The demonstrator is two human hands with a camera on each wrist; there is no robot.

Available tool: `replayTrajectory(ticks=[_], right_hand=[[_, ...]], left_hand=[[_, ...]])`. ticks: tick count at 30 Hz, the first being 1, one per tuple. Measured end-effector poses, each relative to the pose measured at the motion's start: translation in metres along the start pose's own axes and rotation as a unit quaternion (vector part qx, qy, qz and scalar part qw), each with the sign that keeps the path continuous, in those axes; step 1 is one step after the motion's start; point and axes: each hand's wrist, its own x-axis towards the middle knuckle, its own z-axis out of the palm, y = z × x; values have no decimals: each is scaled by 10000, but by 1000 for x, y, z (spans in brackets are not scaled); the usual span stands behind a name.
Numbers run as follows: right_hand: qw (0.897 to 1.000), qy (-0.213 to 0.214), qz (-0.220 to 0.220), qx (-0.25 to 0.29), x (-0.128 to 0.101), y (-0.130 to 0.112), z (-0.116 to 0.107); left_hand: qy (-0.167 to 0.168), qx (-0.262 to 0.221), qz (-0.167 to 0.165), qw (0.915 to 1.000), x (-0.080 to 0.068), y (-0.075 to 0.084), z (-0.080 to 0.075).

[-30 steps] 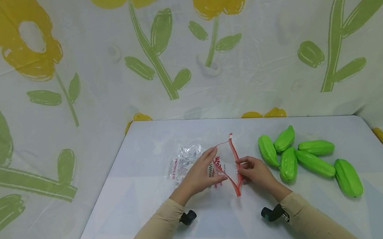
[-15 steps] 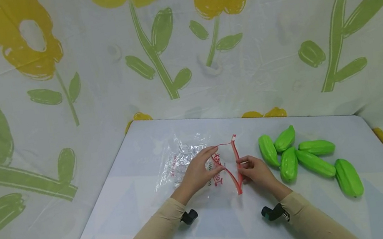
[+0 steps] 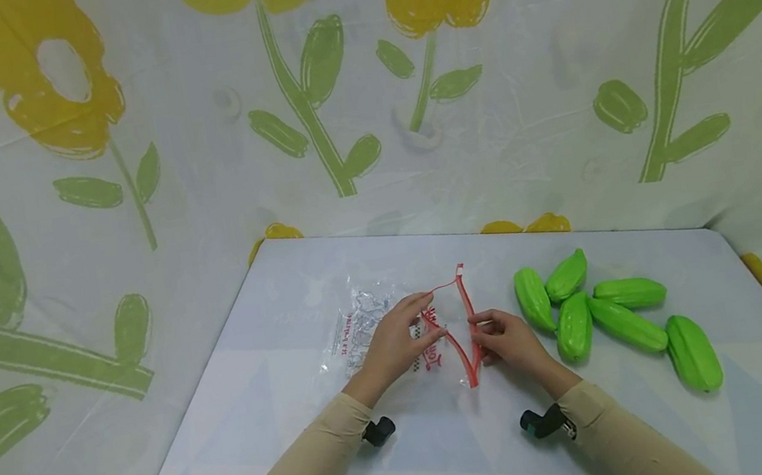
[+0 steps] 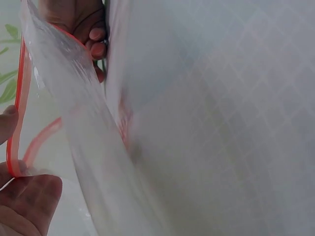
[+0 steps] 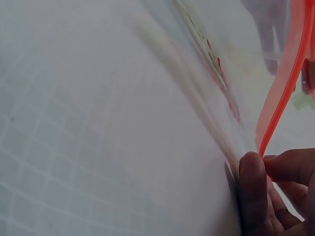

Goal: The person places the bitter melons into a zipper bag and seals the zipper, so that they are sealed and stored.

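Spreading the mouth of a zip bag (image 3: 367,315)

L hand (image 3: 393,346) and R hand (image 3: 515,343), approx. lower centre of frame, w/ the bag between them over the bench (image 3: 435,472). Grip, R: thumb and finger pinching the red rim (image 5: 284,88). Grip, L: thumb and fingers, set wide apart, holding the opposite side of same; the mouth gapes toward R of frame.

Technique (judged): best done w/ light, even tension on both sides; a hard tug could crease the film or twist the rim. The wide L span prob. helps hold the opening full.

Surroundings: six green ribbed pieces (image 3: 627,325), R of centre, near R hand. Obstruction: R hand lies betw. mouth and pieces; crumpled film, L of centre, may limit usable depth. Black wrist cams (image 3: 548,421), one per arm; flower-print sheet (image 3: 195,210), upper frame.
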Motion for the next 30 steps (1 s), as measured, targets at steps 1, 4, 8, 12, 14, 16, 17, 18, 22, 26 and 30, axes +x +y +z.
replayTrajectory(ticks=[1,4,8,12,14,16,17,18,22,26,30], right_hand=[[10000,19,31,18,0,0,0],[10000,-1,-18,18,0,0,0],[9999,-42,-113,9,0,1,1],[9999,-52,-135,-9,-1,2,1],[9999,-71,-153,-25,-1,2,1],[9999,-66,-143,-14,-1,2,1],[9999,-69,-140,-15,-1,1,0],[9999,-72,-142,-11,-2,1,0],[9998,-110,-167,28,-3,1,0],[9997,-158,-191,61,-3,1,-1],[9997,-176,-185,36,-4,1,-1]], left_hand=[[2,28,-9,10000,0,0,0],[15,78,-41,10000,-1,1,1],[47,63,-141,9999,-2,2,2],[103,23,-176,9998,-3,3,3],[131,26,-172,9998,-3,3,4],[151,30,-162,9997,-3,3,4],[169,36,-162,9997,-2,3,4],[176,41,-164,9997,-2,3,5],[234,87,-148,9996,-1,3,6],[300,254,-100,9992,-2,4,7],[303,370,-64,9988,-2,4,7]])
